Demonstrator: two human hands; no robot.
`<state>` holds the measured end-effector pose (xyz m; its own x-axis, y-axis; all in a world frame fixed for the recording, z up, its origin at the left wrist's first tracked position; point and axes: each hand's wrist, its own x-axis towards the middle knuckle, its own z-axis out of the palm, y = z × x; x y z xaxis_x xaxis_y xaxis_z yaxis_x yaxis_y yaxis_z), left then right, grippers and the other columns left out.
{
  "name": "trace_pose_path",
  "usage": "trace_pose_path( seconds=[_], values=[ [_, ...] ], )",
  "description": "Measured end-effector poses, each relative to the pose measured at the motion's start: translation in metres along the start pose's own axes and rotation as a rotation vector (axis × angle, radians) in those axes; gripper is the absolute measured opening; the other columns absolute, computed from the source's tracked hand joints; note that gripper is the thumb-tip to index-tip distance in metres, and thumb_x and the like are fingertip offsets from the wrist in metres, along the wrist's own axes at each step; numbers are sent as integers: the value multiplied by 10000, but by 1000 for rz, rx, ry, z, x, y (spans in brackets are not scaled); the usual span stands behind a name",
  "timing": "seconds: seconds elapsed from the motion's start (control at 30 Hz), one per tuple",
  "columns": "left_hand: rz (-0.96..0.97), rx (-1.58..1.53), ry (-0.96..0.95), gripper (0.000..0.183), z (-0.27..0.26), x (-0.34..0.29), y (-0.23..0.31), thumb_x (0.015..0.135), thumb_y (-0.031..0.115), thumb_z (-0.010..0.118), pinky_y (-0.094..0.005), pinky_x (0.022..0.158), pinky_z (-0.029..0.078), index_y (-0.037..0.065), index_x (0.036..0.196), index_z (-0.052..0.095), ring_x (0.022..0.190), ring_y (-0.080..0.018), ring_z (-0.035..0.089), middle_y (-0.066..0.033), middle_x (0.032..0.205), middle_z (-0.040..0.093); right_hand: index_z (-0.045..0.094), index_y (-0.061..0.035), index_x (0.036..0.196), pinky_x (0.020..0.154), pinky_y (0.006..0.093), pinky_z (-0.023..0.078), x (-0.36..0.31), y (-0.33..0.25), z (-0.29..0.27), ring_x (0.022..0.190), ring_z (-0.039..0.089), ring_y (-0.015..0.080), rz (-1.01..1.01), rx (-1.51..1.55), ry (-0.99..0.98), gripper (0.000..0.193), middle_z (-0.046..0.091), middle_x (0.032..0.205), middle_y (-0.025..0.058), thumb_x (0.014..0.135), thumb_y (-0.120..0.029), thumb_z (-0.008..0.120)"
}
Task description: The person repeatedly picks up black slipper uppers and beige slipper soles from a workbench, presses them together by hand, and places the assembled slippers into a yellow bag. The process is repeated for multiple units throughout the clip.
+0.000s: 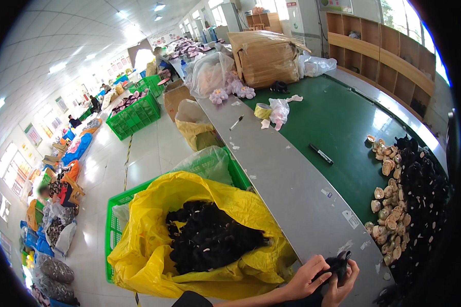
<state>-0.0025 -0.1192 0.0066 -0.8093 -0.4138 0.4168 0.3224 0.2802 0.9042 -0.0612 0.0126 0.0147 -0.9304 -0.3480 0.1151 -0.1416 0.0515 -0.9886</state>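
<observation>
At the table's near edge, my left hand (309, 275) has its fingers pinched on a small black plush piece (337, 264). My right hand (343, 287) wraps around the same piece from the other side. Part of the piece is hidden behind my fingers. Left of my hands, a yellow plastic bag (138, 250) gapes inside a green crate (110, 225), and many black plush pieces (210, 240) lie in it. To the right, a pile of similar black pieces (422, 204) with small pale marks covers the table beside tan, rounded, shell-like pieces (392, 215).
A grey metal strip (287, 179) edges the green tabletop (302, 123). On the table lie a black marker (321, 154), a pen (236, 123), a tape roll (263, 111), lilac plush flowers (233, 91) and a large carton (264, 59). Another green crate (133, 115) stands on the floor.
</observation>
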Motion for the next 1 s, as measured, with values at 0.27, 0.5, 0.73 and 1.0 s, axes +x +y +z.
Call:
trace_pose_path(
  seconds=[0.27, 0.5, 0.73, 1.0],
  values=[
    [-42, -97, -28, 248, 11, -12, -2, 930, 69, 700, -333, 833, 459, 21, 1116, 542, 955, -273, 550, -120, 1025, 525, 510, 26, 1352, 972, 374, 531, -1, -15, 6, 1111, 629, 286, -57, -206, 214, 421, 598, 1248, 173, 945, 2, 612],
    [-286, -247, -43, 496, 5, -6, -7, 937, 80, 697, -305, 966, 475, 41, 1378, 473, 1099, -221, 599, -141, 1182, 605, 507, 22, 1373, 968, 370, 532, -10, -15, 3, 1114, 622, 284, -242, -259, 191, 455, 590, 1262, 165, 964, -103, 662],
    [-649, -612, 113, 358, 2, -15, -46, 1047, 115, 531, -295, 951, 527, 29, 1391, 484, 1082, -157, 645, -77, 1183, 646, 520, 53, 1355, 884, 315, 550, -25, -17, 7, 968, 664, 209, -220, 77, 57, 378, 657, 1163, 154, 1012, -102, 560],
    [-707, -1723, -75, 526, -22, 4, -20, 1045, 431, 377, -341, 747, 489, -25, 1249, 544, 725, -203, 558, -98, 827, 561, 612, 23, 1130, 713, 281, 521, -29, -9, 7, 733, 655, 172, -80, 15, 137, 201, 683, 818, 109, 977, -83, 533]
  ],
)
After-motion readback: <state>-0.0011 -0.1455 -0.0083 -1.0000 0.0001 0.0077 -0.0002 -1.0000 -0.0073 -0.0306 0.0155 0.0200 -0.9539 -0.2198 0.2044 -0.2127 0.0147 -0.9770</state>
